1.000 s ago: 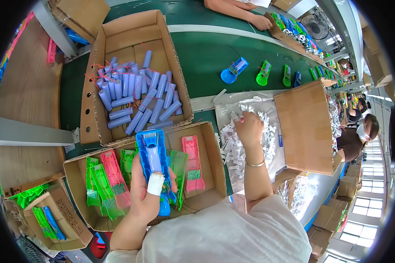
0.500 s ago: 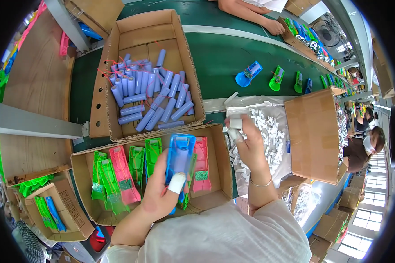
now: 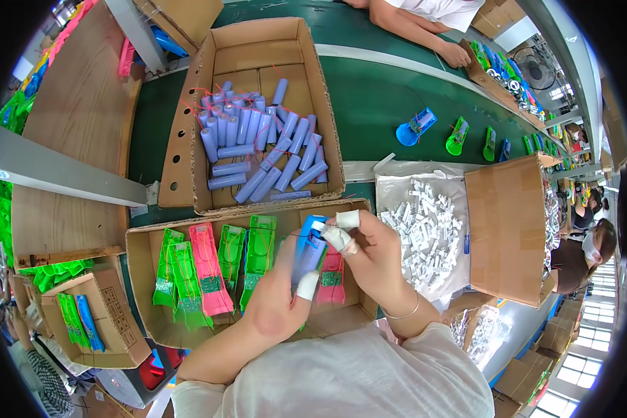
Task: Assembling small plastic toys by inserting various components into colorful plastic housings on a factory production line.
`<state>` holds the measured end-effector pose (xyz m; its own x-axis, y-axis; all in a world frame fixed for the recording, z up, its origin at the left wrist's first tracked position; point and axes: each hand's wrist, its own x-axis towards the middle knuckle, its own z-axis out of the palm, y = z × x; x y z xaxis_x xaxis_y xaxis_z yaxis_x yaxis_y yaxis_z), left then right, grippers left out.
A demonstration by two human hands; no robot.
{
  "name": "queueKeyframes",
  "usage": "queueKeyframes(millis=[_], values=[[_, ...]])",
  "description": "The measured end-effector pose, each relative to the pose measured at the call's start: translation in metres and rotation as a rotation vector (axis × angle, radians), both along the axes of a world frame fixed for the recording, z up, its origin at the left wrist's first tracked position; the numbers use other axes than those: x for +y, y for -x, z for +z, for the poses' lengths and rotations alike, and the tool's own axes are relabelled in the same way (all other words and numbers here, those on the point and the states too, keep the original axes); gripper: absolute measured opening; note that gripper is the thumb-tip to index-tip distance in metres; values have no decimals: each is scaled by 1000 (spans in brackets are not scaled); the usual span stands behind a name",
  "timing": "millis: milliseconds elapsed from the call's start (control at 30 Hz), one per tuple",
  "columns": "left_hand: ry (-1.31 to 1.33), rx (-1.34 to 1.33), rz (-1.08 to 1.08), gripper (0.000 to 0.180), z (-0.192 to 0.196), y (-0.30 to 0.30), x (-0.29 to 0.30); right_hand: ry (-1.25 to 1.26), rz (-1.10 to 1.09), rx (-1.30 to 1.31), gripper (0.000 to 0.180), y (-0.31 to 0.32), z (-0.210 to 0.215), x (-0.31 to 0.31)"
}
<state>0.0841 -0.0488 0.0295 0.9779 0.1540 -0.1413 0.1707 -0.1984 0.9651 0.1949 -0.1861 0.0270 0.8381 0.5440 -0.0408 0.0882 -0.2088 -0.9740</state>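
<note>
Both hands (image 3: 320,268) grip blue casing (image 3: 308,252); green, pink casings boxed beneath

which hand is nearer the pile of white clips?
Right. The right hand sits just beside the white clips; the left hand is farther off, across the blue casing.

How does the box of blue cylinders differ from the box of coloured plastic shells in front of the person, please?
The upper box holds only pale blue cylinders, piled loosely; the lower box holds flat green and pink shells, laid side by side. No hand is at the upper box, while the left hand and right hand hold a blue shell over the lower one. Both are open brown cardboard.
</note>
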Motion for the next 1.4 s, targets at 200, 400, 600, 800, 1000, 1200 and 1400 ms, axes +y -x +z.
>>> queueKeyframes(millis=[200,400,600,800,1000,1200,1400], values=[[-21,116,-71,62,-12,9,6,269,127,-41,26,-19,10,3],[366,192,-105,61,2,9,1,378,206,-264,27,-30,10,-3],[510,-41,-83,73,-7,0,0,151,340,-586,22,-77,-2,-5],[282,-72,41,69,-8,-6,10,278,-144,-353,17,-241,-23,-44],[109,-110,75,38,-6,-11,10,724,-119,-669,18,-300,-133,-22],[-366,-326,230,17,6,-2,21,339,-366,-1103,71,-152,-12,39],[-551,-463,219,23,37,-7,-8,80,-164,-1001,68,9,-1,11]])
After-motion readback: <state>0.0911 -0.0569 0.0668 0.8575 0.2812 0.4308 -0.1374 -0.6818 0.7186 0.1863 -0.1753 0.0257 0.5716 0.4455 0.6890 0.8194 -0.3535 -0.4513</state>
